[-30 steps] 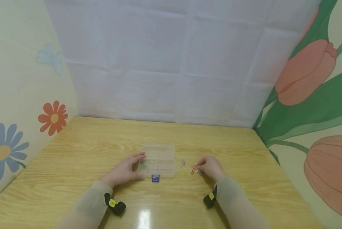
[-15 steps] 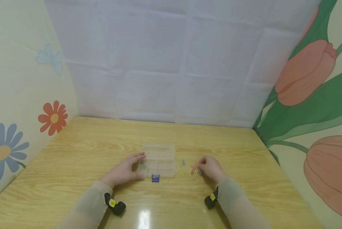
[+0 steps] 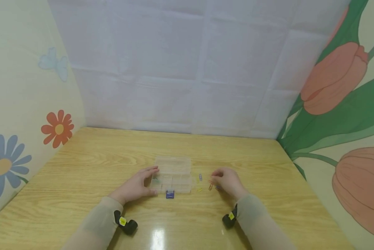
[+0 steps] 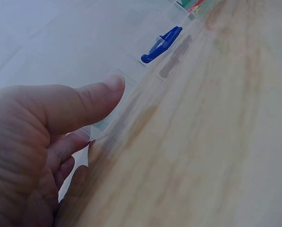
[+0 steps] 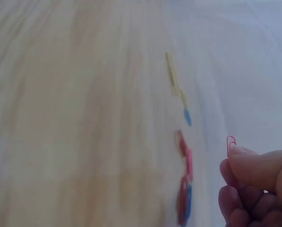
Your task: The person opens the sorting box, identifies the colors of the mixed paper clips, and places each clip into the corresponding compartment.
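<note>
My right hand (image 3: 229,182) pinches a pink paper clip (image 5: 231,140) between thumb and forefinger, raised over the other clips. Below it lie a red paper clip (image 3: 210,186) and a blue one (image 3: 218,188), partly under the hand. The right wrist view also shows another pink paper clip (image 5: 189,164) on the table. My left hand (image 3: 135,187) holds the left end of a clear compartment box (image 3: 182,190), thumb at the front corner and fingers round the back. The box's clear lid (image 3: 172,165) lies folded back. Something green (image 3: 155,181) sits in the left compartment.
A blue latch (image 3: 170,194) sticks out from the box's front. Between box and right hand lie yellow paper clips (image 3: 199,190) and a lavender-blue clip (image 3: 201,177). The wooden table (image 3: 112,149) ends at a white cloth backdrop (image 3: 162,86).
My right hand has risen and shifted slightly left, lifting the pink paper clip away from the others. The left hand and the box have stayed in place.
</note>
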